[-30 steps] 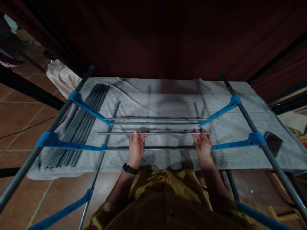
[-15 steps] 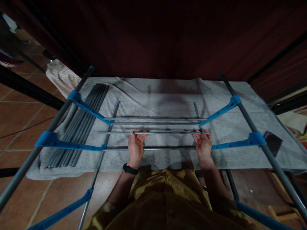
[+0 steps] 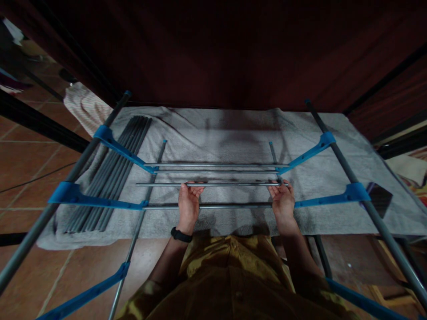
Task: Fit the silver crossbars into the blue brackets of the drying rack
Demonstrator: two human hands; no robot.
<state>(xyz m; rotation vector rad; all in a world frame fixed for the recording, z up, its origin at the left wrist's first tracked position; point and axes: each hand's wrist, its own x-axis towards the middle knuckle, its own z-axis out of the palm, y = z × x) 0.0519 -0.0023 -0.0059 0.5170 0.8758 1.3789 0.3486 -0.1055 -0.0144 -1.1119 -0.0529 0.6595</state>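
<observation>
Above the grey towel (image 3: 233, 133), both hands (image 3: 188, 205) (image 3: 283, 202) still curled around the unmoved rod (image 3: 233, 184).

1. A single view, from a camera on the person's head, looks forward and steeply down.
2. It sits close above the left hand (image 3: 188, 205) and right hand (image 3: 283, 202), at arm's length.
3. It faces a dark curtain (image 3: 233, 49); the grey towel (image 3: 233, 129) on the floor fills the middle.
4. Rack poles (image 3: 336, 153) run out at both sides.
</observation>
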